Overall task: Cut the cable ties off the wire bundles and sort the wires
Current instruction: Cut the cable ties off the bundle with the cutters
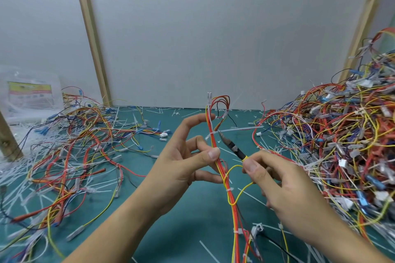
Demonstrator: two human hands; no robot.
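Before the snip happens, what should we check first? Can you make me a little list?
1. Bundle held steady: the left hand pinches the wire bundle upright, just below the tie. Ok.
2. Cutters held firmly: the right hand grips the cutters by the yellow handle. Ok.
3. Tips at the right spot: they point at the cable tie. Ok.
4. Blades on the tie only, not on a wire: cannot tell.
5. Left fingers away from the tips: the thumb sits lower down the bundle. Ok.
6. All ties gone: a lower tie is still on. Not ok.
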